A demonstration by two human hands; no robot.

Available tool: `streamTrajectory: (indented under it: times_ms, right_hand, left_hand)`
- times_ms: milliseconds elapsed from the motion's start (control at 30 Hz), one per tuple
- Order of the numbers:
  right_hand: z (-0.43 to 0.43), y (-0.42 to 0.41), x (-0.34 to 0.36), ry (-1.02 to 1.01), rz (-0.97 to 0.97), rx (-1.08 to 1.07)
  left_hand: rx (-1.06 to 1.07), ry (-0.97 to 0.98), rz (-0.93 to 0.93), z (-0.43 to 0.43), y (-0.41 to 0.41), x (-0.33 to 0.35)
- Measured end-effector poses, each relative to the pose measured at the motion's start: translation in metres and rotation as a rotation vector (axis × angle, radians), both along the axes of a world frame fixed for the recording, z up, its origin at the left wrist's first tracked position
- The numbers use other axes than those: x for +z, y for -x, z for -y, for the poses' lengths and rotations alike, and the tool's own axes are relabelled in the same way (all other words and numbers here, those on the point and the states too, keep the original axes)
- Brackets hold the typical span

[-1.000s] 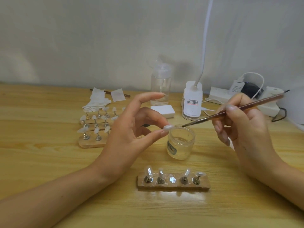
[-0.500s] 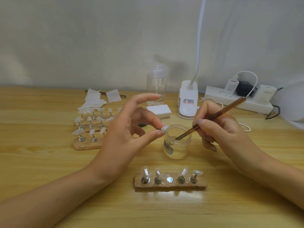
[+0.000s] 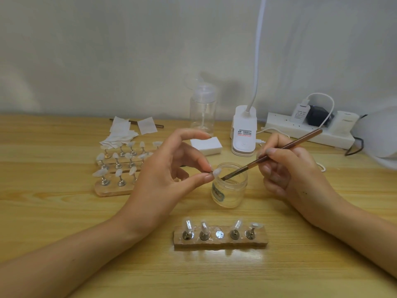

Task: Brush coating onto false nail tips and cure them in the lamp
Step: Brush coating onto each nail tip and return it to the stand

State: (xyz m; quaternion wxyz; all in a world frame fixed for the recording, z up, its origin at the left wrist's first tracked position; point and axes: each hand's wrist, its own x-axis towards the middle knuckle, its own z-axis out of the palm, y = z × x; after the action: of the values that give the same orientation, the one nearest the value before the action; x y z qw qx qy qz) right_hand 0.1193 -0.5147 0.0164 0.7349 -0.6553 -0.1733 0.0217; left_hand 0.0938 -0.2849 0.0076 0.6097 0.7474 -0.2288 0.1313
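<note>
My left hand (image 3: 169,175) pinches a small white nail tip (image 3: 216,172) on its metal peg between thumb and fingers, just left of the rim of a clear jar (image 3: 229,190). In my right hand (image 3: 290,171) is a brown brush (image 3: 279,150), angled down to the left with its bristle end dipped inside the jar. In front of the jar lies a wooden holder (image 3: 221,240) with several pegs carrying nail tips; its middle spot shows a bare metal disc. The white lamp (image 3: 380,134) shows only partly at the right edge.
Two more wooden holders (image 3: 116,188) with several nail tips stand at the left, behind them white wipes (image 3: 124,132). A clear pump bottle (image 3: 203,110), a white block (image 3: 207,145), a clip-on desk light (image 3: 243,134) and a power strip (image 3: 307,130) line the back.
My right hand moved left and down, and the brush tip went from above the jar's rim into the jar. The left hand kept holding the nail tip beside the jar.
</note>
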Motion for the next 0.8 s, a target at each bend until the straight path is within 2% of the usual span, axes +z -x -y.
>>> streamTrajectory:
  times_ms: [133, 567, 800]
  right_hand:
    - [0.0020, -0.0001, -0.0026, -0.091, -0.055, -0.023]
    - [0.0043, -0.0020, -0.0013, -0.143, -0.055, -0.043]
    - [0.0019, 0.0002, -0.0001, -0.083, -0.012, 0.011]
  left_hand:
    - [0.006, -0.013, -0.015, 0.0005, -0.0006, -0.0008]
    - [-0.006, -0.030, -0.036, -0.0001, -0.0012, -0.0021]
    - [-0.014, -0.029, -0.036, -0.0010, -0.0019, -0.0024]
